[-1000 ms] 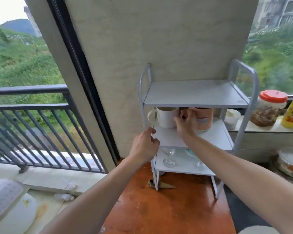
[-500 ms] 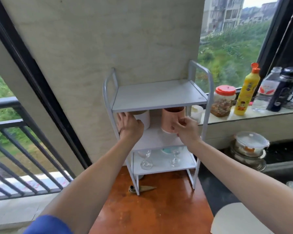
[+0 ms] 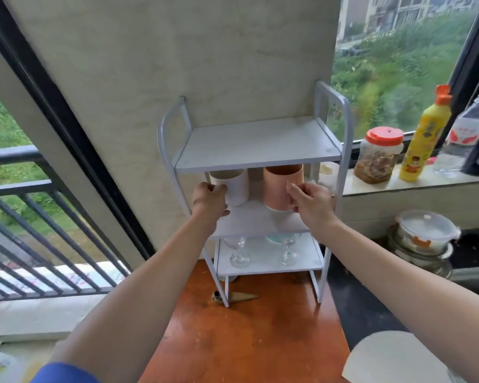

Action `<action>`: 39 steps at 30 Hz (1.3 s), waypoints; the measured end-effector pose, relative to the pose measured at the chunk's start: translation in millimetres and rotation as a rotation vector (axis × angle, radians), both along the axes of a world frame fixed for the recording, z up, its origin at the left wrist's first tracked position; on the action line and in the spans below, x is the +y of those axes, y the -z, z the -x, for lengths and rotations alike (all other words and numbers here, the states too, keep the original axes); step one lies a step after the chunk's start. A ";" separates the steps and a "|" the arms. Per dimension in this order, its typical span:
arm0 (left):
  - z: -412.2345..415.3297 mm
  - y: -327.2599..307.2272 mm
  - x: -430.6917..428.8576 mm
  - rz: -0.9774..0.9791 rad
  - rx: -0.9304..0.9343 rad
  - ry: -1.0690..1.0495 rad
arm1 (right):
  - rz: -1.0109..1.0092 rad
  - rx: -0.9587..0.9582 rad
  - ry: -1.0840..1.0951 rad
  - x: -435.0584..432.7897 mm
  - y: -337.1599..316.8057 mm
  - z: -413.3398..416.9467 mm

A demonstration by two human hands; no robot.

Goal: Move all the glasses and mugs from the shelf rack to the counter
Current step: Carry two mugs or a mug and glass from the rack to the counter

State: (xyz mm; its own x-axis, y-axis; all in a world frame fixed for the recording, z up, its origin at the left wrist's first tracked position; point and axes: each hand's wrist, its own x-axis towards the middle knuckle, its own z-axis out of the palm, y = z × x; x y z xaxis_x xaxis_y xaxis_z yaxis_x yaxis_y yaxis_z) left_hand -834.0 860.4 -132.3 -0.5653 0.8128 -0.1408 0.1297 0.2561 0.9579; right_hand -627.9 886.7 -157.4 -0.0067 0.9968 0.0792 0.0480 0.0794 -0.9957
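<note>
head view, left hand grips upright white mug, right hand grips upright pink mug

The rack is plain white. On its middle shelf there's a white mug and a pink mug. The surface under it is reddish-brown. Right of the rack: yellow bottle with orange cap, orange-lidded jar.

Left hand grips white mug, right hand grips pink mug
</note>
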 end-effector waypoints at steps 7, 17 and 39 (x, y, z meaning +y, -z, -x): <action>-5.4 2.8 -45.1 -0.071 -0.159 0.086 | 0.089 0.068 -0.052 -25.2 -6.9 -5.0; -28.3 1.7 -143.0 -0.061 -0.250 0.411 | 0.104 0.103 0.000 -131.3 -0.5 -55.3; -440.9 73.3 -308.3 0.369 -0.376 1.261 | 0.295 0.238 0.761 -490.6 63.3 -438.6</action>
